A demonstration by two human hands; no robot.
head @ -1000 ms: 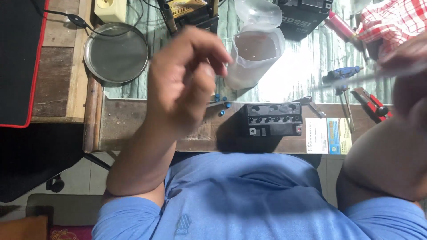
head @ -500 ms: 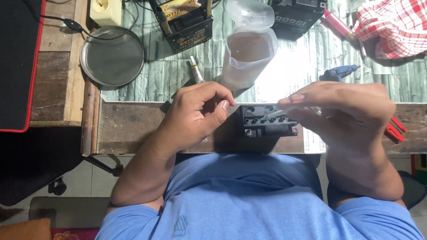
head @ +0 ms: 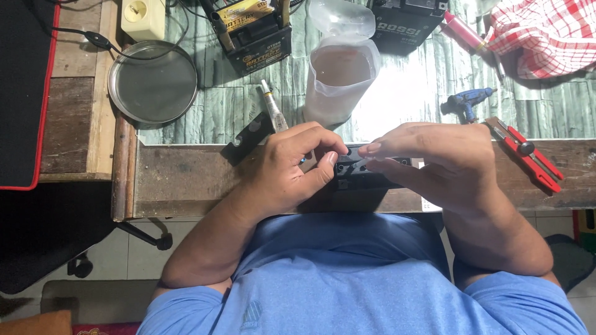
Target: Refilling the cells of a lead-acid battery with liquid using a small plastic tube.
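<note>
- Nearest us, both hands meet over a small black battery [head: 366, 177] that sits at the near edge of the wooden bench [head: 186, 180], just above our lap. It is so close to the edge that a hard press or a sideways nudge could, we judge, tip it off toward us.
- Our left hand [head: 292, 167] curls around the battery's left end, thumb and fingers closed on it; our right hand [head: 434, 164] lies over the right end, its fingertips pinched narrowly at the top. Whether they pinch some small part, we cannot tell.
- Anything tiny held there could slip and drop off the near edge.
- Just beyond, a small glue tube [head: 273, 107] lies beside our left knuckles, and a translucent container of cloudy liquid [head: 341, 80] stands near; a careless reach could knock it over.
- To the right, red-handled cutters [head: 528, 155] lie beside our right wrist, where a forearm could catch them.
- Farther back stand two larger batteries [head: 254, 31] and a round metal dish [head: 153, 84].
</note>
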